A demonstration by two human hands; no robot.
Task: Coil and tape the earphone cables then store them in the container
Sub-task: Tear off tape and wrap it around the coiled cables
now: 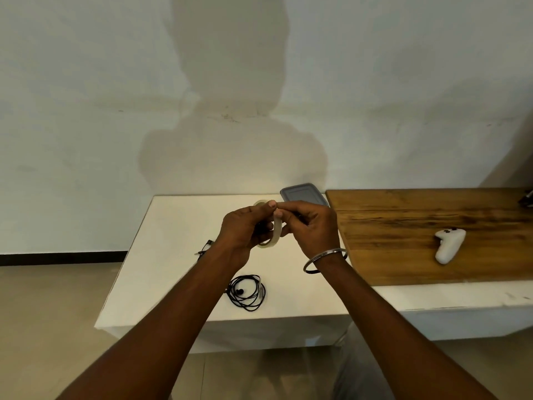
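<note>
A roll of pale tape (pixel 276 230) is held up above the white table (pixel 173 226). My left hand (pixel 245 232) grips the roll from the left, thumb on its top edge. My right hand (pixel 311 226) pinches the roll's top next to that thumb. A coiled black earphone cable (pixel 248 291) lies on the table near the front edge, between my forearms. A second black earphone cable (pixel 205 248) lies partly hidden behind my left wrist. The grey container (pixel 302 194) sits at the table's far edge, just behind my right hand.
A wooden board (pixel 418 226) covers the table surface to the right, with a white game controller (pixel 448 245) on it. A dark object (pixel 527 197) shows at the far right edge. A wall stands close behind the table.
</note>
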